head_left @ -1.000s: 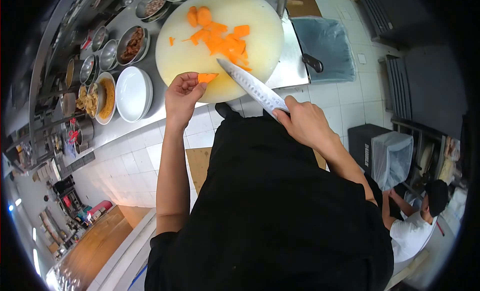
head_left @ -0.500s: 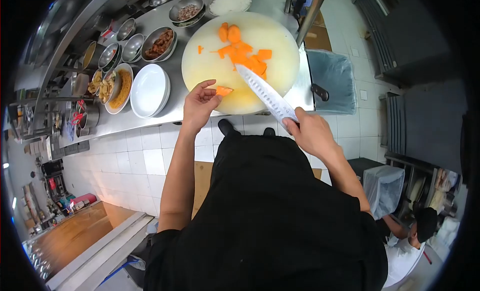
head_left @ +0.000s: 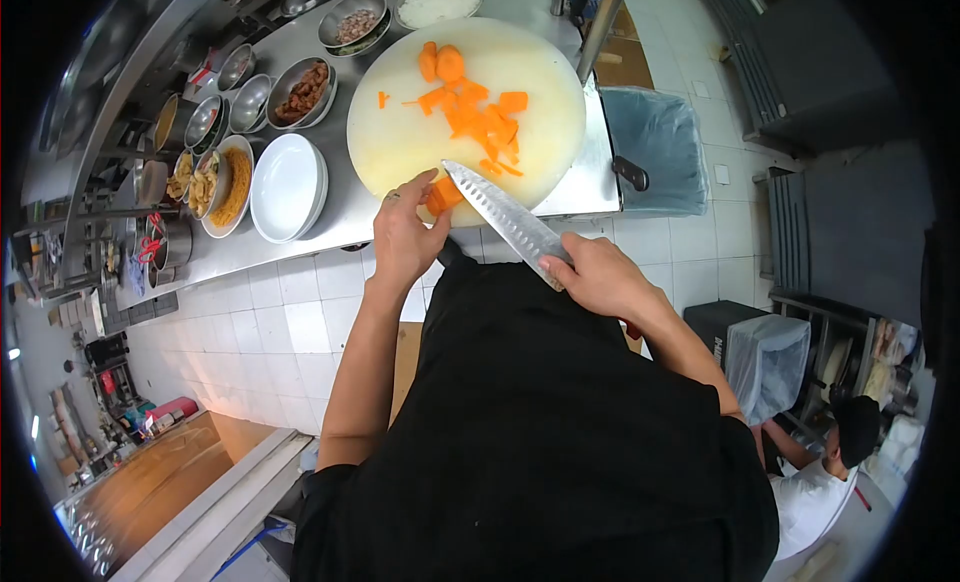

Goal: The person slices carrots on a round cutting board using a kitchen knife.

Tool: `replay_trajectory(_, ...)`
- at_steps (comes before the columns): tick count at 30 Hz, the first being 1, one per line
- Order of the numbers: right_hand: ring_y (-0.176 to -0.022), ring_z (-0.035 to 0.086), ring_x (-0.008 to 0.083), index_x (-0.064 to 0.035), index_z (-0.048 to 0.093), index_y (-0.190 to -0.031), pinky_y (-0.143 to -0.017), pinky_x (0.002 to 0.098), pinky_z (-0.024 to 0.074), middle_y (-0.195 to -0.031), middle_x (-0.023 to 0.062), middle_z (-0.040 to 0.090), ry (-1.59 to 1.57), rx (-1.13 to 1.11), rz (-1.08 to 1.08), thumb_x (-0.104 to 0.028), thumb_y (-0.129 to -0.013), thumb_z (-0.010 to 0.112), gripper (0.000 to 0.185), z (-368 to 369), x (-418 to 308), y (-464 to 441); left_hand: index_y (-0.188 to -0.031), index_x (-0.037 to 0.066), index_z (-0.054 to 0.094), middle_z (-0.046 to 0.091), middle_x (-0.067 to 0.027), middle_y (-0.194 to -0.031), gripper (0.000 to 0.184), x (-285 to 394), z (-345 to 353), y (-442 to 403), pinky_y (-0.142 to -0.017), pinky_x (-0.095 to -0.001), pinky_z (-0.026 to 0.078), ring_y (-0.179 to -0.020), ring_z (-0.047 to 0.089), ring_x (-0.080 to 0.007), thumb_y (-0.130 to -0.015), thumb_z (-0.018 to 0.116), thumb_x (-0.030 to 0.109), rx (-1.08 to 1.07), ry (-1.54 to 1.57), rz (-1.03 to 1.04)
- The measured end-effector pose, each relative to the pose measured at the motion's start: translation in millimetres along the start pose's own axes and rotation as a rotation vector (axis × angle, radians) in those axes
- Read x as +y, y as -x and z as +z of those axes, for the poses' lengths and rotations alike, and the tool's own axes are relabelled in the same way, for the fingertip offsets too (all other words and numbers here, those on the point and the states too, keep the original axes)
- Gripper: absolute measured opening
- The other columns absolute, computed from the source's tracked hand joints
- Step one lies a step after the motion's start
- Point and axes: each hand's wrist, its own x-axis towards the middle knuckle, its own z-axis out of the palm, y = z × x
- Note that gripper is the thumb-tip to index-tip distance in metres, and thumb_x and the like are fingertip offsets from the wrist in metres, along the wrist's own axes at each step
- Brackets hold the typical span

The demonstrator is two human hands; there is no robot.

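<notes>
A round pale cutting board (head_left: 400,132) lies on the steel counter. At its near edge my left hand (head_left: 405,227) pinches a block of carrot (head_left: 445,195) between thumb and fingers. My right hand (head_left: 600,272) is closed round the handle of a large kitchen knife (head_left: 505,214), which its grip mostly hides. The dimpled blade slants up and left, with its tip close beside the carrot block. Flat carrot slices (head_left: 490,125) are heaped loosely on the middle of the board. Behind them sit rounded carrot pieces (head_left: 450,64).
Left of the board stand stacked white plates (head_left: 287,189), a bowl of brown meat pieces (head_left: 303,92) and several other food bowls. A bin with a clear liner (head_left: 660,152) is at the counter's right end, with a black handle (head_left: 630,173) beside it. Another person (head_left: 820,482) is at lower right.
My left hand has come nearer my body with the carrot block. The knife has shifted down and left, from the slice pile to beside that block. Thin slices now lie nearer me.
</notes>
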Motion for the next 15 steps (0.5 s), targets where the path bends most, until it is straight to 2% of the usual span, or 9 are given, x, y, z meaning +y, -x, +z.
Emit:
replay_trajectory(1,-0.095,0.069,0.0504,0.0062,0.065,-0.111,-0.087,0.0572,0.0523,-0.098,0.0313,0.073,-0.006,-0.001,0.004,-0.041,-0.108,0.058,0.048,1,-1,0,-0.124,0.004,0.073,0.076,-0.0157,-0.108,0.047,-2,1,0,-0.089,-0.0433,0.058,-0.099,0.072,-0.0323,-0.079,0.085,0.008,-0.007,-0.001,0.001)
replay_trajectory(3,-0.097,0.069,0.0500,0.0058,0.065,-0.112,-0.088,0.0571,0.0523,-0.098,0.0310,0.073,0.013,-0.033,0.026,-0.041,-0.108,0.058,0.047,2,-1,0,-0.124,0.005,0.074,0.077,-0.0140,-0.113,0.046,-7,2,-1,-0.073,-0.0346,0.059,-0.092,0.072,-0.0229,-0.080,0.085,0.012,0.001,-0.066,0.039)
replay_trajectory(10,-0.092,0.070,0.0504,0.0043,0.065,-0.107,-0.085,0.0584,0.0530,-0.096,0.0297,0.073,0.049,-0.008,0.013,-0.040,-0.108,0.058,0.045,9,3,1,-0.121,0.001,0.074,0.078,-0.0143,-0.109,0.043,0,-4,-3,-0.076,-0.0343,0.061,-0.085,0.074,-0.0236,-0.081,0.086,0.013,-0.078,-0.072,-0.037)
replay_trajectory(12,-0.083,0.068,0.0501,0.0044,0.062,-0.101,-0.078,0.0584,0.0514,-0.084,0.0292,0.070,0.101,0.090,-0.057,-0.040,-0.108,0.060,0.045,16,7,1,-0.121,0.000,0.074,0.078,-0.0146,-0.108,0.043,3,-5,-2,-0.078,-0.0344,0.061,-0.084,0.076,-0.0241,-0.082,0.086,0.013,-0.077,-0.089,-0.045)
replay_trajectory(13,-0.083,0.068,0.0501,0.0044,0.062,-0.101,-0.078,0.0584,0.0514,-0.084,0.0292,0.070,0.095,0.086,-0.053,-0.040,-0.108,0.060,0.045,18,8,1,-0.121,0.000,0.074,0.078,-0.0146,-0.108,0.043,2,-4,-2,-0.078,-0.0344,0.061,-0.084,0.076,-0.0241,-0.082,0.086,0.013,-0.084,-0.091,-0.047)
replay_trajectory(15,-0.082,0.068,0.0500,0.0042,0.062,-0.103,-0.078,0.0587,0.0513,-0.084,0.0291,0.071,0.131,0.114,-0.080,-0.040,-0.108,0.060,0.044,21,9,-1,-0.116,0.000,0.073,0.077,-0.0150,-0.103,0.042,0,-2,-3,-0.079,-0.0374,0.060,-0.085,0.075,-0.0269,-0.079,0.087,0.011,-0.046,-0.090,0.027)
